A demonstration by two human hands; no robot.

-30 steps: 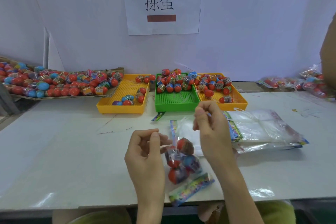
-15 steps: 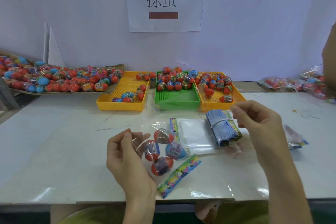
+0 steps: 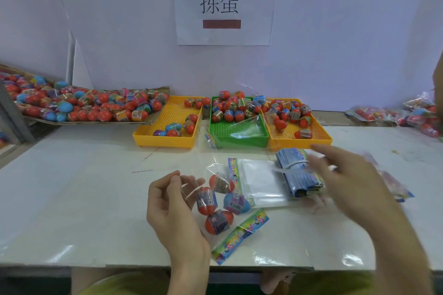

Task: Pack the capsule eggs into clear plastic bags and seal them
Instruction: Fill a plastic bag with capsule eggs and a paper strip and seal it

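Nearest, the left hand [image 3: 171,206] pinches the filled bag of capsule eggs [image 3: 219,203] lying on the table [image 3: 72,199]. The blurred right hand [image 3: 345,175], fingers spread, hovers over and partly hides a bundle of empty bags [image 3: 294,175]. Beyond stand three egg trays [image 3: 165,139], with sealed packs [image 3: 407,115] cut off at far right.

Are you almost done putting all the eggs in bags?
Not nearly. Some filled bags lie at the far right. The left hand pinches the neck of a clear bag holding four eggs, not sealed yet. The right hand, blurred, hovers over a bundle of header cards. Lots of loose eggs wait on cardboard and in the trays.
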